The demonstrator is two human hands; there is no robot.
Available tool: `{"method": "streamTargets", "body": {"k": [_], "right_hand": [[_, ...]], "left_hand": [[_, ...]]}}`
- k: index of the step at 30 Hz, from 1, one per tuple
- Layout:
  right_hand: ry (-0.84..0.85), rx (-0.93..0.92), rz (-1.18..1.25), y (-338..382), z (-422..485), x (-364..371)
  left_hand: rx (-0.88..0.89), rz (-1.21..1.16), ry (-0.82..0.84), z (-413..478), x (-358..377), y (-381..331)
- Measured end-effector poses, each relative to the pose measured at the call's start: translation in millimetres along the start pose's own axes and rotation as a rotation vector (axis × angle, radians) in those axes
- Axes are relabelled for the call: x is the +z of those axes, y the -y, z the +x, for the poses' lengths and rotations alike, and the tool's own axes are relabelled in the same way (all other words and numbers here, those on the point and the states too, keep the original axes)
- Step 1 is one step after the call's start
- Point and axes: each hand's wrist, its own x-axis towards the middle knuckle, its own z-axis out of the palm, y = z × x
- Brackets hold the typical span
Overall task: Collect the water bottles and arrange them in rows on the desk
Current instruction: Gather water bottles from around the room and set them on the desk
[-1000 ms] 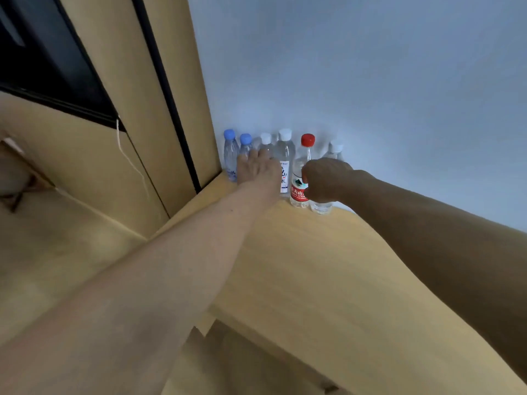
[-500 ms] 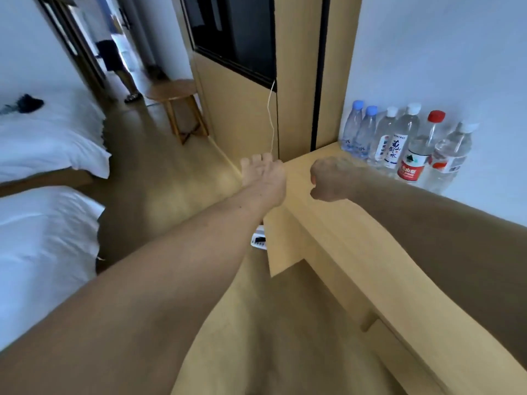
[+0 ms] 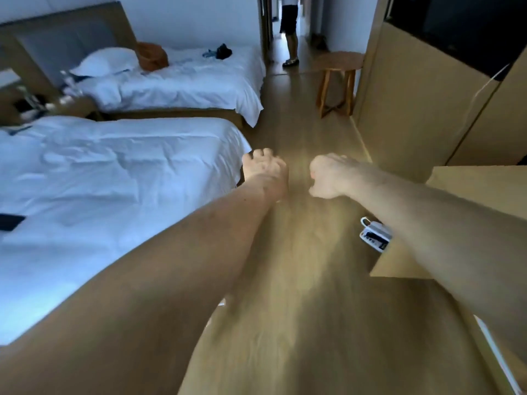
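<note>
No water bottle shows clearly in the head view. Some blurred clear items stand on the nightstand between the beds, and I cannot tell what they are. Both my arms reach forward over the wooden floor. My left hand hangs relaxed near the corner of the near bed and holds nothing. My right hand is curled into a fist and is also empty. The light wooden desk shows only its corner at the right, under my right forearm.
Two white beds fill the left side. A wooden stool stands by the tall cabinet at the right. A person's legs are in the far doorway. A white power strip lies on the floor beside the desk.
The view has swung left from the row of bottles on the desk to the room and beds. Both hands left the bottles and are now out over the floor, empty.
</note>
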Motion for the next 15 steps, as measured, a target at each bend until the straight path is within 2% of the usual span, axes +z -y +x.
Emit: {"method": "streamTargets", "body": {"k": [8, 15], "right_hand": [[0.038, -0.31, -0.138, 218.9, 8.0, 0.6], [0.029, -0.514, -0.244, 400.6, 2.0, 15.3]], "left_hand": [[-0.231, 0.046, 0.065, -70.0, 65.5, 219.1], [-0.415, 0.084, 0.11, -145.8, 110.4, 382.7]]}}
